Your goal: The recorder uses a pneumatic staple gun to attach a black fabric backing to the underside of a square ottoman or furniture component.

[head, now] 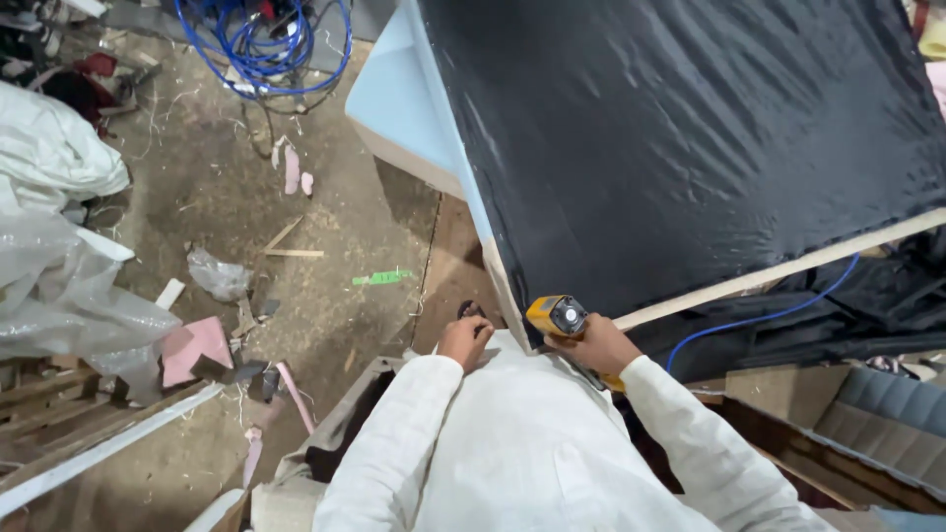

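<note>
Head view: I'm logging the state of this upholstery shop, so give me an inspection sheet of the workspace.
Surface: black fabric stretched over a pale blue padded panel with a wooden frame edge.
Job's things: yellow pneumatic stapler at the panel's corner.
Clutter: wood chips, pink scraps, green strip, clear plastic sheeting on the floor.
Grips: right hand holds the stapler; left hand rests at the panel corner.
Cables: blue hose under the panel; coiled blue hose on the floor.
Surroundings: dusty concrete floor, wooden frames.

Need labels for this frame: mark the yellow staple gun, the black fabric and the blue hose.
yellow staple gun [558,315], head view, on its round rear cap.
black fabric [690,138], head view, mid-sheet.
blue hose [759,317], head view, on the stretch below the wooden edge.
</note>
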